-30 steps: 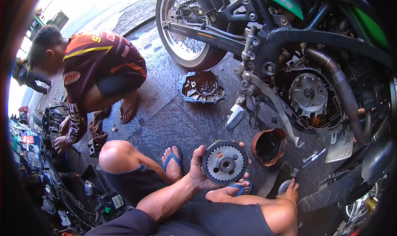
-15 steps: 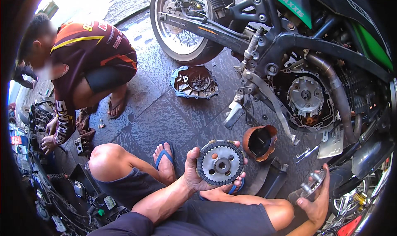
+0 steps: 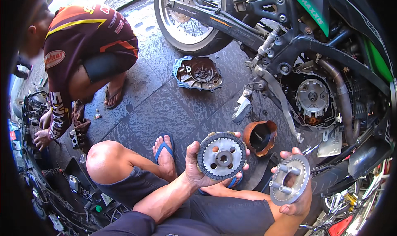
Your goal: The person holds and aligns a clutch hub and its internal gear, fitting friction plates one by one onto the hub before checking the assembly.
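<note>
Dark stone-tile floor [image 3: 165, 107] of an open-air bike workshop, with a motorcycle [image 3: 314, 41] filling the upper right of the frame, its side cover off and the round clutch assembly [image 3: 313, 96] exposed. That removed engine cover [image 3: 197, 73] lies on the floor just below the rear wheel [image 3: 192, 20], and a rusty orange cup-shaped part [image 3: 259, 137] sits right of centre.

Bottom centre, the left hand [image 3: 202, 169] holds a round clutch pack [image 3: 221, 155], a dark friction ring around a silver hub with holes. Fingers are curled around the rim with the thumb on the left edge, so it's a wide-ish wrap, flat face toward the camera. Lower right, the right hand [image 3: 295, 194] cradles a silver pressure plate [image 3: 289, 184] with raised posts, fingers closed under its edge, thumb on top.

Handling-wise, I'd guess both are solid metal, stiff, heavier than they look, and likely a bit oily, so slippery. Gripping by the outer rim like this seems right; I wouldn't pinch the friction material or the posts. Stacked plates could slide apart if tilted.

Upper left, another person in a maroon jersey [image 3: 82, 37] squats over separate parts.
</note>
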{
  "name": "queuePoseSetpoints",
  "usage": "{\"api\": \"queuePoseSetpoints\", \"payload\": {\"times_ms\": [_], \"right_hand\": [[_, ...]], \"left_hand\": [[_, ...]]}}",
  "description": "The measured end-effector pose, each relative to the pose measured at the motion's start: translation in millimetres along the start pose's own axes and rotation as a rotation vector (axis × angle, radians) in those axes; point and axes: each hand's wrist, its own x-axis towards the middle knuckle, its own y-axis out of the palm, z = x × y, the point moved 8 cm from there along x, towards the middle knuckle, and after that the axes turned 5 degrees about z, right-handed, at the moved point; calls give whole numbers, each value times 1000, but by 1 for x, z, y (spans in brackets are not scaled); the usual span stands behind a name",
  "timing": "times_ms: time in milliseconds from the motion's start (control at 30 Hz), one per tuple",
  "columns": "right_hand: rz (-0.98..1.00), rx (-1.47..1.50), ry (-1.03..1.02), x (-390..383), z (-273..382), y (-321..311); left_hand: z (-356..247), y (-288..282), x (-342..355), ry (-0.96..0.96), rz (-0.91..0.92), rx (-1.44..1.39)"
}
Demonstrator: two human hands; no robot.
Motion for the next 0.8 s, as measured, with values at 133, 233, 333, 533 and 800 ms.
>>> {"api": "queuePoseSetpoints", "payload": {"times_ms": [133, 233, 333, 533, 800], "right_hand": [[10, 47, 3, 5, -14, 3], [6, 81, 12, 6, -19, 5], [40, 79, 14, 7, -26, 4], [45, 58, 17, 4, -32, -1], [-97, 48, -7, 0, -25, -24]], "left_hand": [[-3, -2, 0, 3, 9, 3], [-3, -3, 0, 4, -15, 15], [-3, -7, -1, 13, -60, 66], [-4, -13, -1, -7, -154, 314], [-16, 45, 4, 110, -229, 2345]]}}
